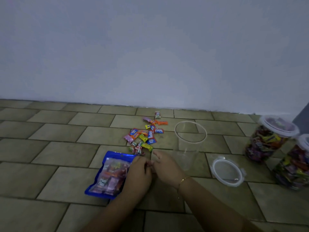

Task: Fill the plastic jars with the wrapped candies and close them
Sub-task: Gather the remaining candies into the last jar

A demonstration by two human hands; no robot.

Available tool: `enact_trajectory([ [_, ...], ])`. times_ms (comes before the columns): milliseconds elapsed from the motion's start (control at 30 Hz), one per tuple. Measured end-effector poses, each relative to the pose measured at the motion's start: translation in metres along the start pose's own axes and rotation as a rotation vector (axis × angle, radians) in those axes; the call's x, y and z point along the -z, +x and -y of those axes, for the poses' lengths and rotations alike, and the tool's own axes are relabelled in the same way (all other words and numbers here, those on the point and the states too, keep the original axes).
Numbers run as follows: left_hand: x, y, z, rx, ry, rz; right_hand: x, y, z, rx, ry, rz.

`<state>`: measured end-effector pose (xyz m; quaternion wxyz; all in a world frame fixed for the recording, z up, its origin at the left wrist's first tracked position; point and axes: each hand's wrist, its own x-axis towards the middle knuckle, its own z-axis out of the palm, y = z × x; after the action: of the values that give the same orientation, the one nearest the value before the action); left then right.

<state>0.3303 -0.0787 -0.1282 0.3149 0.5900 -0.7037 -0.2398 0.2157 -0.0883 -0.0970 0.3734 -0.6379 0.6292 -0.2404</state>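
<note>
While both hands met low over the tiled floor [66,148], the left hand [138,173] lay against the blue candy pouch [107,173]; whether either pinched a sweet, I could not tell. Right hand [164,166] had fingers loosely curled. Loose wrapped candies [143,136] sat just beside the empty jar [189,139], open-mouthed, presumably for quick dropping. Its lid [227,172] waited nearby. Two filled jars [267,141] stood closed, right.

Tiled floor [66,148], loose candies [145,136], candy bag [108,174], open jar [189,144], lid [228,171], 2 full jars [267,141]
</note>
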Motion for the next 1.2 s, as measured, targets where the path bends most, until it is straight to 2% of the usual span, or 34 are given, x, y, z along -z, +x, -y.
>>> enact_trajectory([
  [133,0.023,0.025,-0.008,-0.007,-0.051,-0.035,-0.006,0.017,0.008,0.054,0.028,-0.093],
  [267,0.047,0.077,0.015,0.113,0.084,-0.021,-0.010,0.029,0.014,0.093,-0.092,-0.098],
  [333,0.058,0.105,0.036,0.138,0.232,0.133,-0.013,0.036,0.016,0.094,-0.131,-0.097],
  [433,0.069,0.132,0.057,0.069,0.518,0.397,-0.020,0.047,0.016,0.060,-0.143,-0.110],
  [600,0.065,0.145,0.068,-0.031,0.602,0.567,-0.029,0.066,0.011,0.061,-0.426,-0.033],
  [700,0.060,0.149,0.069,-0.141,0.645,0.581,-0.033,0.075,0.004,0.076,-0.547,-0.041],
  [900,0.038,0.162,0.077,-0.316,0.573,0.598,-0.039,0.097,-0.011,0.110,-0.594,-0.135],
  [1033,0.026,0.168,0.077,-0.408,0.481,0.489,-0.036,0.102,-0.014,0.098,-0.580,-0.131],
  [1133,0.019,0.167,0.078,-0.407,0.389,0.382,-0.039,0.100,-0.015,0.115,-0.565,-0.269],
  [1200,0.016,0.165,0.076,-0.389,0.416,0.356,-0.041,0.097,-0.017,0.083,-0.584,-0.308],
])
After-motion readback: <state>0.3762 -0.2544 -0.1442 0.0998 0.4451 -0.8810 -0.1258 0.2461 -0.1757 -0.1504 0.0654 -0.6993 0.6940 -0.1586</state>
